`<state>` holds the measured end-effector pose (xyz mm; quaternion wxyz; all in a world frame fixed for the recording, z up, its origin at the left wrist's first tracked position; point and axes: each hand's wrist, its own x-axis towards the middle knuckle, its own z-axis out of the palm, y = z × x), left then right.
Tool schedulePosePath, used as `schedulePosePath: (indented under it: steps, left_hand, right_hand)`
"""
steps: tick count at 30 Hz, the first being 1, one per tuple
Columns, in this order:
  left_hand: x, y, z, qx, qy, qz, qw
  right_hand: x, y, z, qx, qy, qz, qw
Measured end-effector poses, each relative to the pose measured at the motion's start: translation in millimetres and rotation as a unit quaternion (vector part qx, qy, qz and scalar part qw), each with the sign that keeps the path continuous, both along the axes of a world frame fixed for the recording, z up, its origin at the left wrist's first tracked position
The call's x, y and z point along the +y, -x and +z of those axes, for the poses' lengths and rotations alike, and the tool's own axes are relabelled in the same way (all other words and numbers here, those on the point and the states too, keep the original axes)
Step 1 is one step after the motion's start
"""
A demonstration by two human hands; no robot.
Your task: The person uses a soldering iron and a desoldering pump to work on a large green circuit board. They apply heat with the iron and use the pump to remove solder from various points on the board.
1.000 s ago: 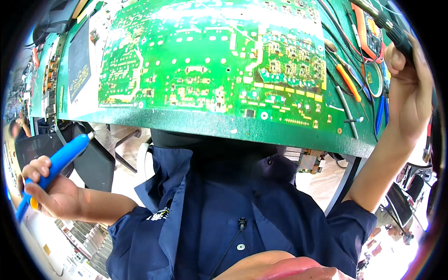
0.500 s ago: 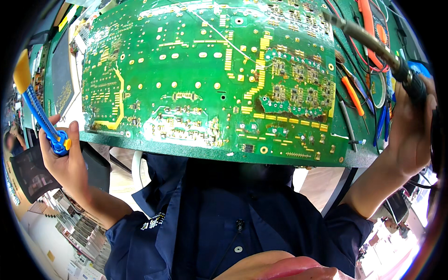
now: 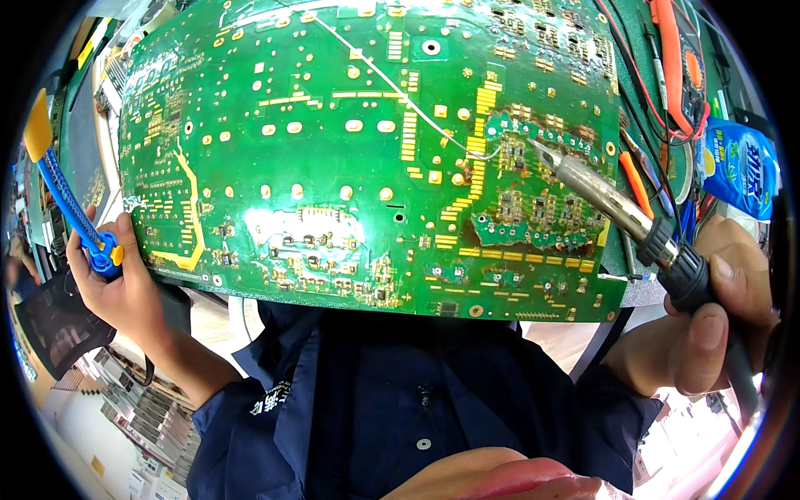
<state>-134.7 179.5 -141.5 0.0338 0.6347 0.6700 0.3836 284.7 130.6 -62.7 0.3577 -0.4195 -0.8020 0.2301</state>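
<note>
My right hand (image 3: 717, 308) is closed round the dark grip of a soldering iron (image 3: 612, 200). The iron's tip lies over a scorched brown patch with small chips on the right of a large green circuit board (image 3: 308, 167); whether it touches cannot be made out. A thin pale wire (image 3: 392, 87) crosses the board, its curled end just left of the tip. At the board's left edge, my left hand (image 3: 121, 283) is closed round the lower end of a blue tool with a yellow end (image 3: 79, 196). Its palm hides part of the tool.
Beyond the board's right edge lie an orange-handled screwdriver (image 3: 636, 185), a red-cased meter (image 3: 679, 67), cables and a blue packet (image 3: 740, 167). A dark chair (image 3: 62, 308) stands at the left. The board reaches close to my body.
My right hand has brought the soldering iron down and left, from beside the board to over its scorched patch. The board appears slightly lower. My left hand keeps hold of its tool.
</note>
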Motion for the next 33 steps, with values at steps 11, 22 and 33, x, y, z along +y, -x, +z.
schedulePosePath:
  steps: [11, 22, 33]
  left_hand:
    - [2, 3, -9, -0.027, 0.012, -0.044, 0.999]
    - [4, 15, -1, -0.048, 0.107, -0.069, 0.991]
    - [7, 14, 3, -0.051, 0.132, -0.076, 0.987]
  right_hand:
    - [-5, 33, -6, -0.071, -0.087, -0.076, 0.991]
    - [-5, 44, 17, -0.215, -0.031, 0.013, 0.976]
    - [-12, 70, 13, -0.233, -0.052, -0.037, 0.97]
